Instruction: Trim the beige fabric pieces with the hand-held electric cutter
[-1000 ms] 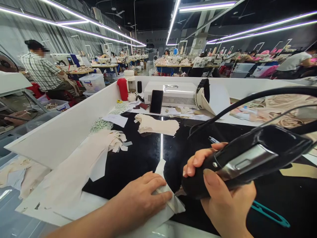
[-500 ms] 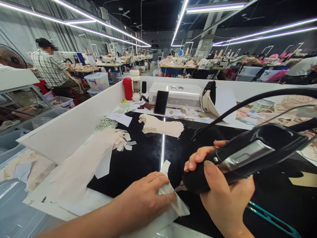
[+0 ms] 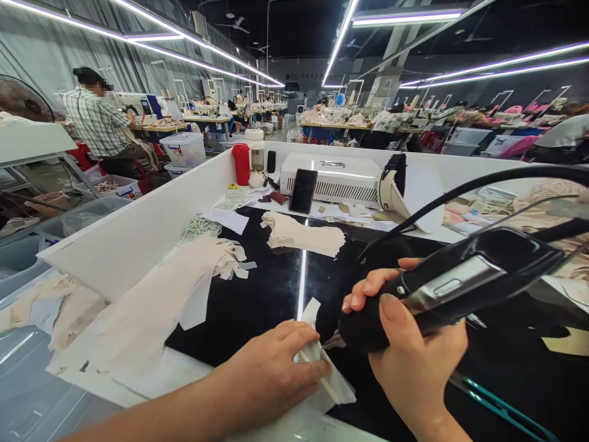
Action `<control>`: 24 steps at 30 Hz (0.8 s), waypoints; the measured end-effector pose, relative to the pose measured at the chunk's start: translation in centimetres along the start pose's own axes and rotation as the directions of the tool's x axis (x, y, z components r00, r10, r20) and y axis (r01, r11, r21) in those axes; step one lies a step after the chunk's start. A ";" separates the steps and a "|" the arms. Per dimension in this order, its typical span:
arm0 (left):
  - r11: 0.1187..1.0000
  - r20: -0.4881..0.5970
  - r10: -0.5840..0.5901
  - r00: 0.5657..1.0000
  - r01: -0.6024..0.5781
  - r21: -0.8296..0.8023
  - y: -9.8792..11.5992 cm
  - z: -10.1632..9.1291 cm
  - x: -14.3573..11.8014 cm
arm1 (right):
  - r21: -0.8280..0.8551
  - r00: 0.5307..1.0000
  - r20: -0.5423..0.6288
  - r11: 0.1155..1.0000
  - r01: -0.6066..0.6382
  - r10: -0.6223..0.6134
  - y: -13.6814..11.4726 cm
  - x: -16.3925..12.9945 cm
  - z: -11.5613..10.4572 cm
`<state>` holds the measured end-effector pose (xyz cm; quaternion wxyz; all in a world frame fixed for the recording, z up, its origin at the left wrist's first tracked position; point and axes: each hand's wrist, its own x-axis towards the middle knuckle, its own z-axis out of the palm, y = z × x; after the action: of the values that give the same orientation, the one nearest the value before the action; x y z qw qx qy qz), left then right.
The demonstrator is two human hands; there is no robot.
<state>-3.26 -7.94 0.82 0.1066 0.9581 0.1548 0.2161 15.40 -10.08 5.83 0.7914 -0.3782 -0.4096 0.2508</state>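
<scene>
My left hand (image 3: 285, 362) has its fingers closed on a pale, folded fabric strip (image 3: 338, 383) at the black work surface's near edge. A narrow cream edge runs along the strip under my fingertips. Wrapped around the black body of a corded handheld tool (image 3: 455, 285) with a silver panel is my right hand (image 3: 414, 350). The tool's narrow metal tip (image 3: 335, 341) points left, close to the strip; whether it touches cannot be told. Left of my hands lies a stack of cream fabric pieces (image 3: 151, 294), and a smaller cream stack (image 3: 306, 233) rests farther back.
A white box with vents (image 3: 331, 175), a phone (image 3: 304, 190), and a red bottle (image 3: 240, 164) stand at the back. Teal tweezers (image 3: 501, 405) lie at lower right. The tool's black cable (image 3: 460, 196) arcs rightward. A low white wall (image 3: 147, 227) borders the left side.
The view has shifted slightly. The tool has moved a little left and its tip now shows more clearly beside the strip. Both hands keep their holds.
</scene>
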 end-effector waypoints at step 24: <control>0.987 0.054 0.128 0.990 -0.122 -0.105 -3.1 -0.6 1.5 | 0.034 0.990 0.139 0.999 -0.021 0.016 -1.3 -1.2 -1.7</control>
<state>-3.03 -4.48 1.11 0.1460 0.9653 0.0797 0.2011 16.28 -12.36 5.74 0.7652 -0.3495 -0.4555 0.2912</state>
